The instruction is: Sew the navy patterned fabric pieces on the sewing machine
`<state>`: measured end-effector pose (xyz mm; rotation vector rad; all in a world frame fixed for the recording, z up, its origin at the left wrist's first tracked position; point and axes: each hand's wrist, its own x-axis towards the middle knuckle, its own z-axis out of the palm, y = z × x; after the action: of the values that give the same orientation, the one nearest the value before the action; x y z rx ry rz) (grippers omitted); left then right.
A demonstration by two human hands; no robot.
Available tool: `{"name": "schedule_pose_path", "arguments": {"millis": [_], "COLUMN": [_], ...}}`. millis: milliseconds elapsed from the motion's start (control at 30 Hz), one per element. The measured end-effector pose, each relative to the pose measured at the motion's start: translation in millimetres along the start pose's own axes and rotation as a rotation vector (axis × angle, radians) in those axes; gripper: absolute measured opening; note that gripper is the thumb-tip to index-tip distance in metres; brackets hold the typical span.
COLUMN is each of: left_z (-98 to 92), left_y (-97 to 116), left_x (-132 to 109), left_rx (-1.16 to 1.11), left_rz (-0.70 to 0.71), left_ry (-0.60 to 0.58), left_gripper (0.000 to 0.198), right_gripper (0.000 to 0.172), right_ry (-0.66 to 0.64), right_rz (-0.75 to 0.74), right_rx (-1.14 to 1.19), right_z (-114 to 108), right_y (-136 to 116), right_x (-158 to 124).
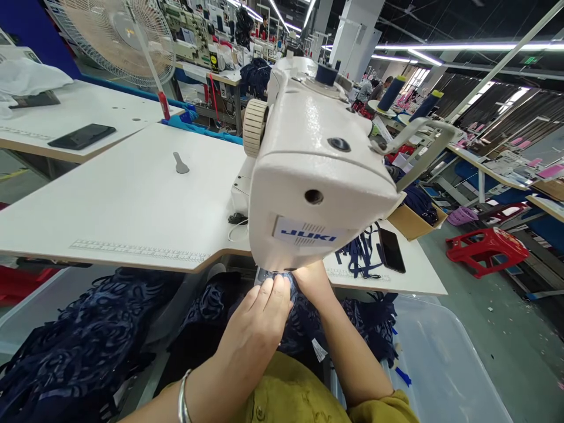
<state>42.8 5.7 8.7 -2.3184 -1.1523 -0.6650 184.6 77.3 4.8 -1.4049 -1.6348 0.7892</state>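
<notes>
Below the head of a white sewing machine [324, 194], my left hand [264, 311] has its fingers pressed together on a piece of navy patterned fabric [292, 285]. A silver bangle [184, 396] circles that wrist. My right hand [312, 281] reaches under the machine head from the other side, close to the same fabric. Its fingers are hidden by the machine, as are the needle and presser foot. More of the patterned cloth [304, 323] hangs down from the table's front edge over my lap.
Dark patterned garments [88, 335] are heaped at the left. A clear plastic bin [445, 358] stands at the right. On the white table [145, 194] lie a small grey tool [180, 163], navy straps [361, 254] and a phone [392, 250]. A fan [123, 35] stands behind.
</notes>
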Motion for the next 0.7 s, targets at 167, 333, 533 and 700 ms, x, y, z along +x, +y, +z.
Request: {"name": "schedule_pose_path", "arguments": {"millis": [167,333,533,700], "left_z": [1.1,0.3,1.4,3.0], "left_y": [-0.5,-0.4,2.5,3.1], "left_x": [-0.3,-0.3,-4.8,-8.2], "left_rx": [-0.007,0.005,0.01,-0.009], "left_rz": [0.004,0.006,-0.066,-0.101], "left_ry": [0.006,0.01,0.007,-0.004], "left_gripper": [0.029,0.029,0.031,0.034], "right_gripper": [0.014,0.014,0.015,0.024], "right_ry": [0.024,0.031,0.009,0.0], "right_rz": [0.03,-0.017,-0.057,-0.08], "right_rx": [0.061,0.096,0.174,0.221], "right_z": [0.5,1.1,1.5,1.8], "right_y": [-0.9,-1.1,-8.8,-13.6], "right_x": [0.3,0.1,0.5,-0.3]}}
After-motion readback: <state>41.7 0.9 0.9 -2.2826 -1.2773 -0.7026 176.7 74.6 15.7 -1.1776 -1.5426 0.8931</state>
